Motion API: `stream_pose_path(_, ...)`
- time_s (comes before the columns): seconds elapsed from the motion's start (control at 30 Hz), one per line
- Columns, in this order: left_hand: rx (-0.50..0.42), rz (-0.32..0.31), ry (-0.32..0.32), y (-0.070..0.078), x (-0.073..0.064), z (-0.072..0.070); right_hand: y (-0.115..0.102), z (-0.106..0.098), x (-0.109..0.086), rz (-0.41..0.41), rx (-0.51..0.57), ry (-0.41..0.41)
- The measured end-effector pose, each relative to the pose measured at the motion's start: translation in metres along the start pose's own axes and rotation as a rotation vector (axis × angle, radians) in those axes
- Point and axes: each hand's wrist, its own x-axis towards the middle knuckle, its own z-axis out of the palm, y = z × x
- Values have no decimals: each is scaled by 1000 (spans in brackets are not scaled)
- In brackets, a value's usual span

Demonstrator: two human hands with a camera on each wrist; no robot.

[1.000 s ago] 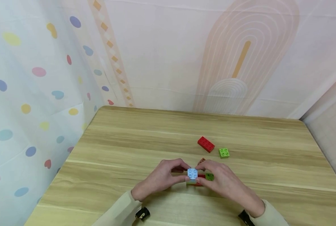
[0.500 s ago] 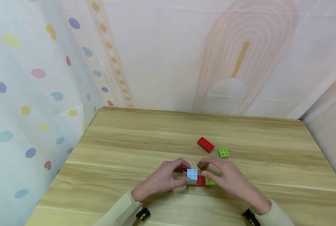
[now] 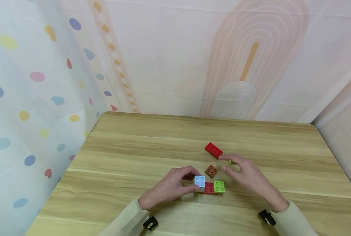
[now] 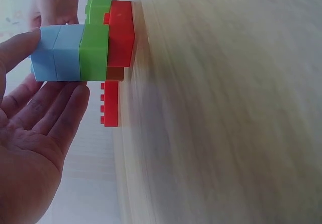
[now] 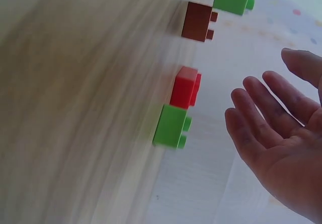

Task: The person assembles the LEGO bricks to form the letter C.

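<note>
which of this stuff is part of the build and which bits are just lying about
In the build: red base brick; right-end green brick; at the left end, lower green brick, topped by light blue bricks that the left hand holds.
Just lying about, perhaps for later: brown brick; loose red brick and loose green brick, both near the right hand.

Head view, 5 o'clock: pale-blue brick [image 3: 199,181], red brick [image 3: 209,187], lime-green brick [image 3: 219,186], brown brick [image 3: 211,171]; 9 o'clock: multicolour-spotted pale curtain [image 3: 16,98].

A square light-blue brick [image 3: 199,181] and oblong red brick [image 3: 213,150] show smooth plastic; the tan tabletop [image 3: 134,147], wood grain; the white backdrop [image 3: 166,62], creased cloth.
</note>
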Motion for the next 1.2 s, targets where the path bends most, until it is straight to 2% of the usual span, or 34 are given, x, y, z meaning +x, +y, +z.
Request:
stream_pose_path(0.23, -8, -1, 3, 0, 0, 0, 9, -4, 6, 3, -12, 4)
stream_pose_path(0.43, -2, -12, 0, 0, 0, 0, 14, -8, 14, -20, -32, -43)
stream_pose_path(0.67, 0, -21, -5, 1, 1, -1, 15, -9, 22, -29, -25, -163)
stream_pose_path(0.9, -1, -17, -3, 1, 0, -1, 11, -1, 30, -44, -52, -288)
stream_pose_path(1.2, -9, -2, 0, 1, 0, 0, 13, 7, 36, -61, -13, -429)
